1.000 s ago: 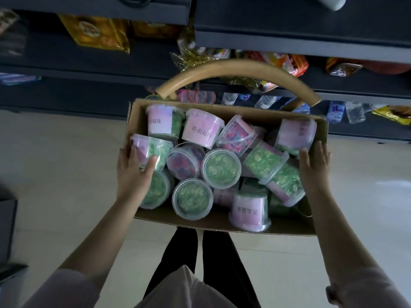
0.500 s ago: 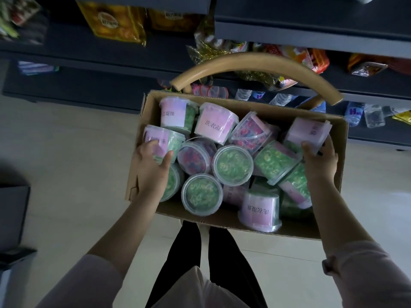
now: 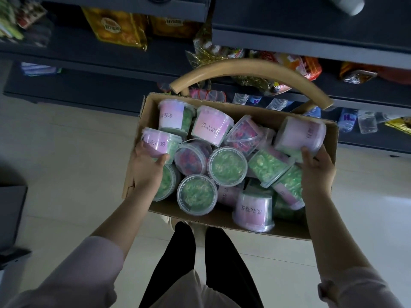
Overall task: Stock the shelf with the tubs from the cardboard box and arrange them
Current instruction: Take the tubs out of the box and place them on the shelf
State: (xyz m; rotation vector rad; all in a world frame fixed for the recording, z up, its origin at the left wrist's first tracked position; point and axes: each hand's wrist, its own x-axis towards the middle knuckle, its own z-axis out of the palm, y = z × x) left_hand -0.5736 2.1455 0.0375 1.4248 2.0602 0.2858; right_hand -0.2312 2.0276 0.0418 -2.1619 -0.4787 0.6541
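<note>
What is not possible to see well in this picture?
Head view only.
Buried: lower tubs in the cardboard box, under upper tubs.
Covered: left tub label, partly, by the gripping left hand.
Turned sideways: right tub label, in the right hand.
Too small: labels on the water bottles.
Cut by top edge: white object.

One wide-angle camera, worn on the person's head, is supplying the only view. It is facing forward and steeply down, so the person's legs (image 3: pixel 184 263) are showing at the bottom edge and the floor (image 3: pixel 66 163) is filling the sides. The cardboard box (image 3: pixel 262 113) is sitting centrally and close to the lens, near enough that label print on a tub (image 3: pixel 162 141) is resolving. The left hand (image 3: pixel 146 172) and right hand (image 3: pixel 315 172) are appearing at the box's sides. The shelf (image 3: pixel 89 85) is crossing the top, farther off.
</note>
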